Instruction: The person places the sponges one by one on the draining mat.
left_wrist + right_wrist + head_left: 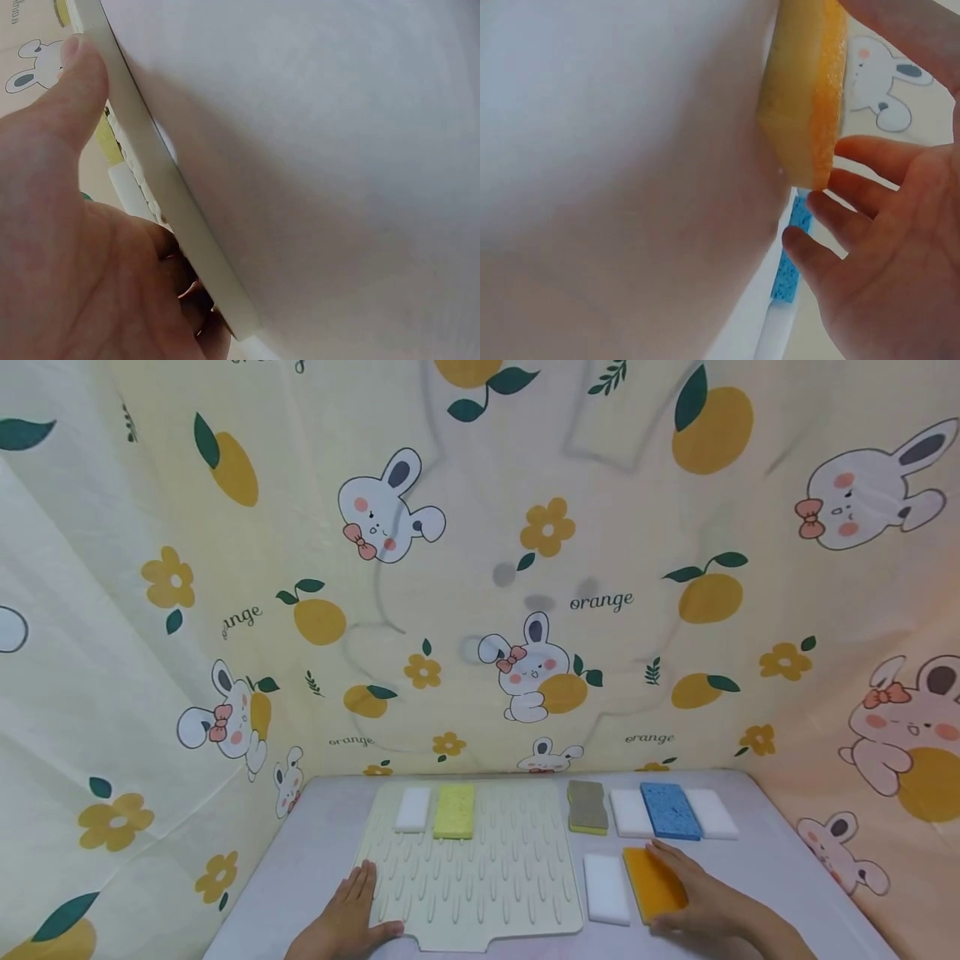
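My left hand rests at the near left corner of a pale ridged draining board. Its fingers lie along the left edge, its thumb against the front edge. On the board's far left are a white sponge and a yellow sponge. To the right of the board, my right hand holds an orange sponge between thumb and fingertips, from its right side. The right wrist view shows the orange layer over a paler body. Left of it lies another white sponge.
Along the table's back right stand a grey-and-yellow scouring sponge, a white sponge, a blue sponge and another white one. A patterned cloth hangs behind and at both sides of the white table.
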A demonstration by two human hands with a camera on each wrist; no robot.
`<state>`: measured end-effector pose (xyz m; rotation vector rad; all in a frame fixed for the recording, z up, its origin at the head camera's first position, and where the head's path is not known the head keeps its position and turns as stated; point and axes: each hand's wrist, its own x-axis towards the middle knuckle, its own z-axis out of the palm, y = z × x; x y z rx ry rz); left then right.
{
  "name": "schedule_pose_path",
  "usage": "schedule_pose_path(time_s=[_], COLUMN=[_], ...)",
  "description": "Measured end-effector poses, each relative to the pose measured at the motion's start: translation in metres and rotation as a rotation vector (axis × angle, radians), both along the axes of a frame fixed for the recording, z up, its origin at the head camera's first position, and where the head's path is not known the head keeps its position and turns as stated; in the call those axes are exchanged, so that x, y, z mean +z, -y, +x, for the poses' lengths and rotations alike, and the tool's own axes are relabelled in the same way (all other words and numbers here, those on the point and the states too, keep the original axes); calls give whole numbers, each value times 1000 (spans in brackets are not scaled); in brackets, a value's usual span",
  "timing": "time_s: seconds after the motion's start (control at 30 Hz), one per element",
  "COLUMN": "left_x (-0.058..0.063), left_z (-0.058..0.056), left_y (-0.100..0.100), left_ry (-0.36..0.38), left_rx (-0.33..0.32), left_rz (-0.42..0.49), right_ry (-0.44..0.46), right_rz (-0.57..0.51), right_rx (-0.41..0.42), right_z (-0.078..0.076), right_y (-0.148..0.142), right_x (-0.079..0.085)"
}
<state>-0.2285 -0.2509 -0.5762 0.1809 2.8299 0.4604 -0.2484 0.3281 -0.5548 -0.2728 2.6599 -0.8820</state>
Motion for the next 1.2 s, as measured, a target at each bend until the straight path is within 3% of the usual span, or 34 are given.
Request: schedule_pose_path(time_s=[0.73, 1.2], left_x=[1, 0], left_z=[0, 0], left_y=[-2, 0], left_ry=[-2, 7], left_rx=[13, 22], left_rz=[-9, 0], right_ry=[-18, -204], right_rz=[1, -1], right_rx=[-3, 42], right_z=[-2, -1], right_y=[0, 12], right_x=[4, 8])
